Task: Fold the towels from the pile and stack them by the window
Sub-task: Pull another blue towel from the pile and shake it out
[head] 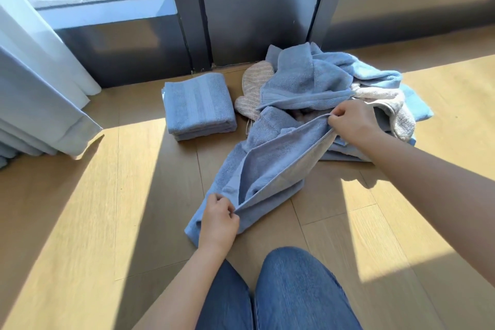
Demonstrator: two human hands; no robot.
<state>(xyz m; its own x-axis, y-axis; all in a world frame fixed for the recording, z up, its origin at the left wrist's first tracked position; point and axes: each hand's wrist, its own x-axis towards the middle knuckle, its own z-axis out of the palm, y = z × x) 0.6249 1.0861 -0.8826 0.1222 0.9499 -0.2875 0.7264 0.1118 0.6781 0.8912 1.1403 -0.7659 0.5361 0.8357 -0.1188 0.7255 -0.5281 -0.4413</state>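
A blue towel (270,166) lies stretched and crumpled on the wooden floor between my hands. My left hand (218,218) pinches its near edge close to my knees. My right hand (351,122) pinches its far edge at the foot of the pile (321,78), a heap of unfolded blue and beige towels against the window frame. Left of the pile, a stack of folded blue towels (199,106) sits by the window.
A beige striped mitt (253,88) lies between the stack and the pile. White curtains (40,94) hang at the left. The dark window frame (257,8) runs along the back. My knees in jeans (281,292) are at the bottom. Sunlit floor spreads around.
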